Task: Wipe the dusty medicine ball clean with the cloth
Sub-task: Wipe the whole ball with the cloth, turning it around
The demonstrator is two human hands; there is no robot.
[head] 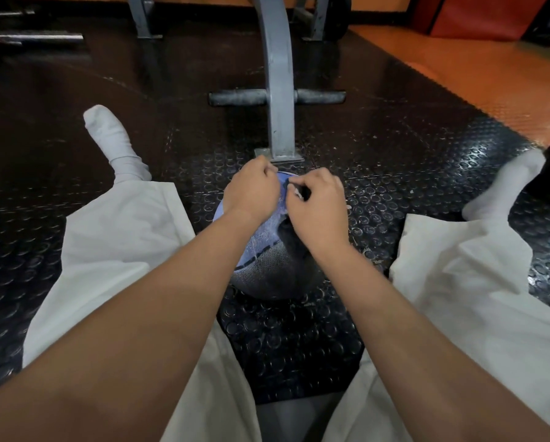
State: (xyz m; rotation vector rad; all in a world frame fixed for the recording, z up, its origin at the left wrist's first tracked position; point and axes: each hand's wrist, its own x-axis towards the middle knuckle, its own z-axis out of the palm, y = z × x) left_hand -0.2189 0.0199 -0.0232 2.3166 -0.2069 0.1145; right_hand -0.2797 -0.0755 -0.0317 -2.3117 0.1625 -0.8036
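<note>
Forearms meet over the ball [267,266]. Its top is gripped by the left hand [251,191]. Beside it, the right hand [319,202] pinches a whitish cloth [298,193].

Nothing legible is showing anywhere in the head view. The blue cloth [256,247] over the medicine ball [273,277] is carrying only a dark stitched hem, with no tag, print, brand or number readable on either.
</note>
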